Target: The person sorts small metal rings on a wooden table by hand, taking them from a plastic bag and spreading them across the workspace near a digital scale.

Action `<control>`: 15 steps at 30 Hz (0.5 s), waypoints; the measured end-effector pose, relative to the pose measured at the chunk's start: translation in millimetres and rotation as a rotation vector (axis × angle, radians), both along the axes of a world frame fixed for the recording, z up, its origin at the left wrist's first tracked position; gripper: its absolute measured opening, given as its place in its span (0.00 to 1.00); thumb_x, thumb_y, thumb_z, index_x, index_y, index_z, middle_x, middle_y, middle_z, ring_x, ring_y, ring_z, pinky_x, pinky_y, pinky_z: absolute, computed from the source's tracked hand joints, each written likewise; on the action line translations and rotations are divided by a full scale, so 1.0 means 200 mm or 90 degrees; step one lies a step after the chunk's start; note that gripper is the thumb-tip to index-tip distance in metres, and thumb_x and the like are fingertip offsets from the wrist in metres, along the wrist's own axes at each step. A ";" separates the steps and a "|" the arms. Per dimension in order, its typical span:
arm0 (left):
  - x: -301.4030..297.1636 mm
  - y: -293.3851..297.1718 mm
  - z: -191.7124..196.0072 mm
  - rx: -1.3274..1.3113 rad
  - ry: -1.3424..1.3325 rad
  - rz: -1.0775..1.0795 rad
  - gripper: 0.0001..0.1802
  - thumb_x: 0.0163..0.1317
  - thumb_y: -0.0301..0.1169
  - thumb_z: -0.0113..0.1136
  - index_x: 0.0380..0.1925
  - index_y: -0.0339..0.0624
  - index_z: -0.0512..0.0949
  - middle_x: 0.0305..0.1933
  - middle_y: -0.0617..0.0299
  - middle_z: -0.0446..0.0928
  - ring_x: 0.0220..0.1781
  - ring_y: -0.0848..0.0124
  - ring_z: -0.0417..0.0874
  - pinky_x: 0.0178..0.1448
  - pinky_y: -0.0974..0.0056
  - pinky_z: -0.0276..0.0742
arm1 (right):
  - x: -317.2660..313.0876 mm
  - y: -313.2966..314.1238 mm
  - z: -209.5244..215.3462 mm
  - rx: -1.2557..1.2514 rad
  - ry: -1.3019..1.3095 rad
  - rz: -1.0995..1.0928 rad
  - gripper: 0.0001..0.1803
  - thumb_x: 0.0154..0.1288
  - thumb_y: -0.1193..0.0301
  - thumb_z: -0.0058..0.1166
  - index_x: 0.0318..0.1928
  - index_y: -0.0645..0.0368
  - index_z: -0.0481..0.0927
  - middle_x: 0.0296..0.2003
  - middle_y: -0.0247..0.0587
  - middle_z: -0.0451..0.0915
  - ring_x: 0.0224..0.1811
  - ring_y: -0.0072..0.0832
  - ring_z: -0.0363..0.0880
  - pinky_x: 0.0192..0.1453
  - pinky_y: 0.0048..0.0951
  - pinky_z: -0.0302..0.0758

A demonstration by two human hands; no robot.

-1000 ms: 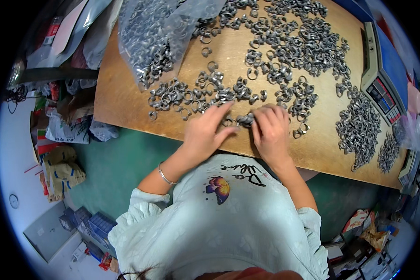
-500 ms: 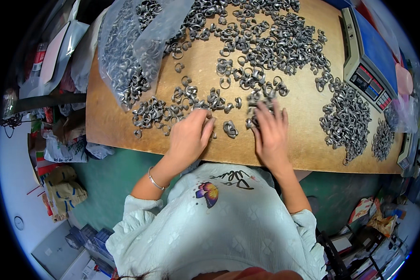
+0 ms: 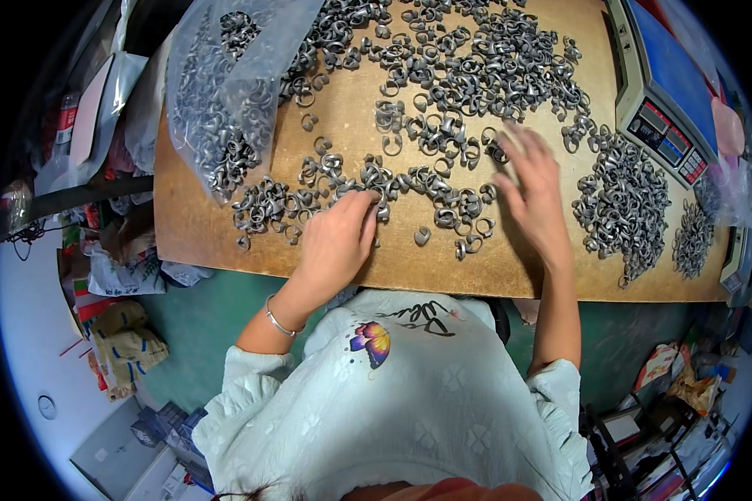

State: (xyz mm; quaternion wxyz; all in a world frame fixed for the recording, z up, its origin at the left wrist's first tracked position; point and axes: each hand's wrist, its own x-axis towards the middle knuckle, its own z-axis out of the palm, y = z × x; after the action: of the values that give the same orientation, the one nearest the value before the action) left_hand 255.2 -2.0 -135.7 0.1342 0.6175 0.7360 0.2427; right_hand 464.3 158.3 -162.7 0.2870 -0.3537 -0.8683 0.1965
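Note:
Many loose grey metal rings (image 3: 455,134) are scattered over the wooden table in front of me. My left hand (image 3: 336,238) is at the near edge of a small cluster of rings (image 3: 267,204), with its fingers curled together and the thumb close to them. What lies between those fingertips, if anything, is hidden. To the right, my right hand (image 3: 536,188) hovers over the board with thumb and fingers apart. Its fingertips are blurred, beside a few rings at the cluster's right edge. One ring (image 3: 423,236) lies alone between my hands.
A clear plastic bag (image 3: 226,100) full of rings lies at the left of the wooden table (image 3: 376,271). On the right are a heap of rings (image 3: 622,209), a smaller heap (image 3: 692,242) and a blue-topped digital scale (image 3: 664,138). Another device (image 3: 737,259) sits at the right edge.
My right hand has moved away to the right and farther from me. Rings that were near it now lie spread between both hands. My left hand has barely moved.

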 end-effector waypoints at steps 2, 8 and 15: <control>0.02 0.03 0.02 0.005 -0.007 -0.009 0.14 0.56 0.27 0.60 0.44 0.41 0.75 0.30 0.54 0.76 0.26 0.56 0.78 0.29 0.59 0.73 | -0.02 0.01 0.00 0.036 -0.023 0.034 0.16 0.52 0.79 0.57 0.44 0.60 0.77 0.45 0.45 0.77 0.51 0.43 0.71 0.55 0.37 0.68; 0.08 0.18 0.09 -0.047 0.053 -0.136 0.26 0.55 0.39 0.62 0.54 0.47 0.72 0.27 0.58 0.73 0.25 0.60 0.77 0.27 0.61 0.71 | 0.11 -0.06 0.01 -0.270 0.044 0.021 0.12 0.52 0.82 0.56 0.40 0.64 0.78 0.37 0.47 0.78 0.43 0.40 0.76 0.48 0.31 0.72; 0.02 0.20 0.02 -0.087 0.119 -0.244 0.12 0.56 0.31 0.58 0.42 0.45 0.76 0.28 0.57 0.73 0.27 0.58 0.78 0.27 0.57 0.72 | 0.15 -0.19 0.11 -0.172 0.008 0.062 0.27 0.47 0.75 0.63 0.52 0.63 0.73 0.54 0.49 0.70 0.57 0.46 0.65 0.59 0.41 0.65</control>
State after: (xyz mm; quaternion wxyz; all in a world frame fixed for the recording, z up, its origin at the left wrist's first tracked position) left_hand 259.2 37.6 -131.3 0.1508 0.7555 0.6291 0.1039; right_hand 494.5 120.2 -140.6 0.2325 -0.3457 -0.8480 0.3276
